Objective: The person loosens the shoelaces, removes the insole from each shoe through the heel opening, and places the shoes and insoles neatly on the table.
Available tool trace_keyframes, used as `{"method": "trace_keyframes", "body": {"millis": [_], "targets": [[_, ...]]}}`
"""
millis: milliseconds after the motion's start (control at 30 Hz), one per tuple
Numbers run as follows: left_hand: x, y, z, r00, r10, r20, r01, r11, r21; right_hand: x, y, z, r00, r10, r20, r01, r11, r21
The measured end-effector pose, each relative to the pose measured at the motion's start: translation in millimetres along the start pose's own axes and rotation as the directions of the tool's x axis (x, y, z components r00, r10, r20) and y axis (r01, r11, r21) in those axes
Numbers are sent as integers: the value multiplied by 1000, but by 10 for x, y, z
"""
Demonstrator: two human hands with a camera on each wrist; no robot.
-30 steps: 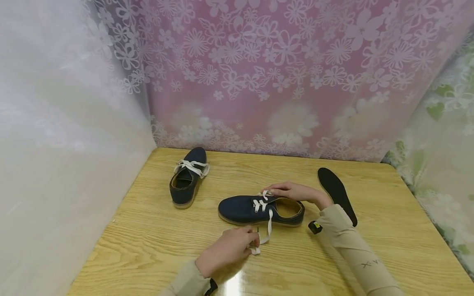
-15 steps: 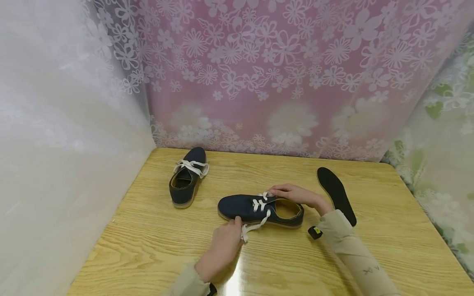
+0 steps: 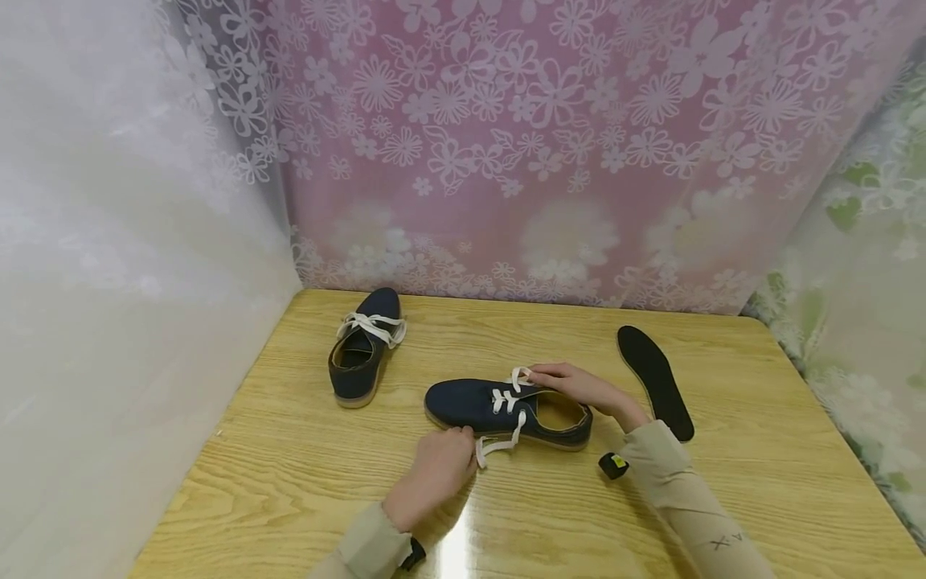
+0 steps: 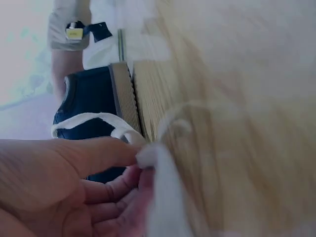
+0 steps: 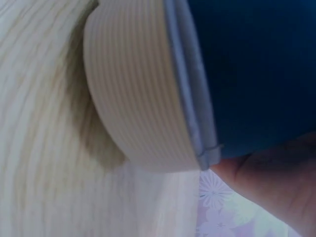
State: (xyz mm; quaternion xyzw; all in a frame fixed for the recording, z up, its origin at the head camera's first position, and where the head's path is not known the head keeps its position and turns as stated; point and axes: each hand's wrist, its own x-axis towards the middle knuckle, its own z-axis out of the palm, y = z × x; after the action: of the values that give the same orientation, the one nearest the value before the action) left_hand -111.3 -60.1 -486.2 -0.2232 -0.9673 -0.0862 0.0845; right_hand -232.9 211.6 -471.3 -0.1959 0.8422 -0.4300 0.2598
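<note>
A navy shoe [image 3: 463, 402] with a tan sole lies sideways on the table, toe to the left. My left hand [image 3: 441, 462] is low at its near side and pinches the free end of a white shoelace [image 4: 165, 197] between thumb and fingers. From there the lace runs back to the shoe's near eyelet. At the shoe's far side, my right hand [image 3: 579, 384] holds the upper beside the opening, fingertips right by the other lace end [image 3: 518, 378]. The right wrist view shows the ribbed sole [image 5: 133, 94] with part of that hand against the upper.
A second navy shoe [image 3: 354, 378], its white laces tied in a bow, stands at the back left. Behind my right forearm lies a black insole [image 3: 654, 378]. A flowered pink curtain [image 3: 463, 201] hangs at the back edge of the wooden table [image 3: 304, 482].
My left hand has moved left and up to the shoe's near side, drawing the lace leftward with it. The right hand and both shoes stay nearly in place.
</note>
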Motion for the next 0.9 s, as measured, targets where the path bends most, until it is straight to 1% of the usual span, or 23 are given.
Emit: {"method": "trace_keyframes", "body": {"millis": [33, 133, 200, 267, 367, 467, 567, 633, 700, 767, 900], "targets": [[12, 13, -6, 1000, 7, 8, -7, 999, -43, 3, 4, 2, 1000, 2, 3, -2, 1000, 17], [40, 45, 8, 1000, 12, -3, -12, 985, -170, 15, 24, 11, 1000, 7, 4, -7, 998, 56], [52, 62, 17, 1000, 1, -19, -5, 976, -219, 21, 35, 23, 1000, 10, -9, -9, 997, 71], [76, 69, 33, 999, -17, -30, 10, 974, -225, 22, 38, 40, 1000, 11, -27, -9, 996, 83], [125, 66, 31, 999, -42, -31, 34, 977, -213, 21, 21, 80, 998, 8, -69, -1, 995, 104], [187, 55, 22, 998, -61, -17, 56, 975, -215, 3, -12, 132, 995, 16, -102, -4, 992, 124], [236, 48, 4, 997, -72, 13, 73, 966, -248, -27, -48, 188, 989, 54, -137, -35, 990, 137], [262, 43, -4, 997, -74, 32, 80, 958, -275, -42, -73, 235, 982, 89, -169, -62, 985, 159], [287, 34, -9, 997, -71, 33, 77, 953, -293, -55, -99, 287, 973, 120, -198, -84, 980, 183], [311, 18, -8, 997, -70, 21, 73, 950, -303, -63, -129, 344, 963, 140, -228, -91, 973, 214], [362, -34, 17, 996, -84, 16, 84, 943, -323, -86, -183, 444, 951, 151, -269, -80, 963, 257]]}}
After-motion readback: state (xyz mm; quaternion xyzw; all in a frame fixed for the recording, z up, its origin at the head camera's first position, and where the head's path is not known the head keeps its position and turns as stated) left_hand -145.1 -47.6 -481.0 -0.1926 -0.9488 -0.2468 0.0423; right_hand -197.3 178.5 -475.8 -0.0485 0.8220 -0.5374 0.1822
